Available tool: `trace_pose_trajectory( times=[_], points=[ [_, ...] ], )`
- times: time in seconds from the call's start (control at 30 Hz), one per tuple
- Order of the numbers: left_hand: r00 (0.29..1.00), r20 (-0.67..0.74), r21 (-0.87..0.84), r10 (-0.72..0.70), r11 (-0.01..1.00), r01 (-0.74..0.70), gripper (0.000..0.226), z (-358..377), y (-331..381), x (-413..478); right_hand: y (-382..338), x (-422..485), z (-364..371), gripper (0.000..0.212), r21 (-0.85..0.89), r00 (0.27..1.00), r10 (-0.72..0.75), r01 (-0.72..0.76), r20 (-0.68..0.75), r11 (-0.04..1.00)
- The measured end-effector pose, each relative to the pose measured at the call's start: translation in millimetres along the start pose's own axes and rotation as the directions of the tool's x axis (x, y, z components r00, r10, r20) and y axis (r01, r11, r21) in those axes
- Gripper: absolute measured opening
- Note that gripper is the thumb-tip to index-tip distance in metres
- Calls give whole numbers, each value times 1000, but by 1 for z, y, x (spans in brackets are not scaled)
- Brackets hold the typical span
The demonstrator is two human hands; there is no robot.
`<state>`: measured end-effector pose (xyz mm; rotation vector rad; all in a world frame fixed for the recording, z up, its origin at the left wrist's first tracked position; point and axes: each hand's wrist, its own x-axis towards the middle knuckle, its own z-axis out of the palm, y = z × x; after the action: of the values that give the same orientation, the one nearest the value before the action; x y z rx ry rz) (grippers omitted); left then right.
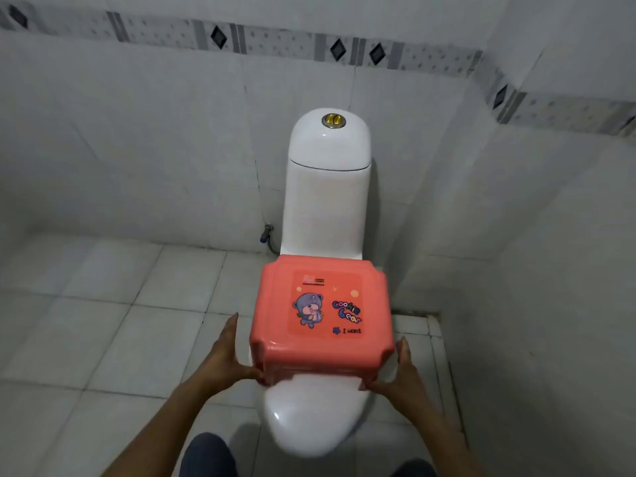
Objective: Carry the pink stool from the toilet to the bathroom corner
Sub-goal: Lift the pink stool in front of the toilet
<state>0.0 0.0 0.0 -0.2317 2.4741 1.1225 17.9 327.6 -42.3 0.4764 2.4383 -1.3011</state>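
Observation:
A pink plastic stool (321, 316) with a cartoon bear sticker on its top stands over the closed lid of a white toilet (311, 420). My left hand (227, 356) presses against the stool's left side, thumb at its near lower corner. My right hand (397, 371) holds the right side in the same way, fingers stretched along the edge. Both hands grip the stool from opposite sides. I cannot tell whether the stool still rests on the lid or is slightly lifted.
The toilet's cistern (328, 187) stands against the tiled back wall. A water valve (266, 233) sticks out low on the wall left of it. A tiled wall (537, 270) closes in on the right. Pale floor tiles (113, 321) spread to the left. My knees show at the bottom.

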Motion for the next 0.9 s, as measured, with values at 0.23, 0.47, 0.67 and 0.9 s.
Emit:
trace_pose_trajectory(
  times=[0.23,0.47,0.67,0.9],
  points=[
    [998,58,-71,-24,997,28,134,10,-9,10,-6,2,4,118,79,999,-29,27,29,996],
    [993,92,-161,76,985,-61,129,17,-15,26,-4,10,2,119,153,999,-11,3,48,988],
    [987,102,-197,122,975,-100,121,22,-17,33,-5,15,2,118,191,998,-4,-8,59,982],
    [989,78,-253,123,962,-100,113,26,-16,32,0,15,3,108,261,999,-14,2,44,965]
  ],
)
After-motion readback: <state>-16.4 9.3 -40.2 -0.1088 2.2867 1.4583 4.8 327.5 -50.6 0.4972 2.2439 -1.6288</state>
